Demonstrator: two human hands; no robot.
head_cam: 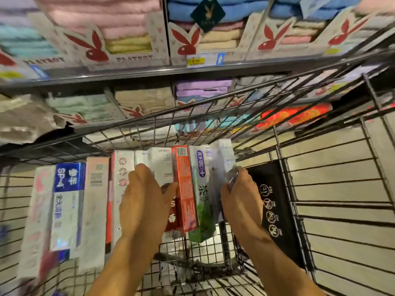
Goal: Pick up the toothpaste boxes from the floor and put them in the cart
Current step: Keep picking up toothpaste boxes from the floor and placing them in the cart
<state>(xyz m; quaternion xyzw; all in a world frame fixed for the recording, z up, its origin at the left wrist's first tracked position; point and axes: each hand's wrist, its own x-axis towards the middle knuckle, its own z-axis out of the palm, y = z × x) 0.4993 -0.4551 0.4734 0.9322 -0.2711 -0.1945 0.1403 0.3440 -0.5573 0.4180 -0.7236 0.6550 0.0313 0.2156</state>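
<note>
Row of long glossy cardboard toothpaste boxes (pixel 66 199) lies at black wire cart's (pixel 288 189) left side, left hand (pixel 145 199) curled over mid-cart bundle of white, orange and green boxes (pixel 186 189), right hand (pixel 241 199) gripping its right flank; probably light, stiff, slippery, so squeeze both sides.

Folded towels (pixel 102 20) in display boxes (pixel 157 37) on shelves (pixel 128 74)

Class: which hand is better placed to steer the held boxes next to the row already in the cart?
Left, probably. The left hand grips the bundle on the side facing the lying row; the right hand holds the far side.
</note>
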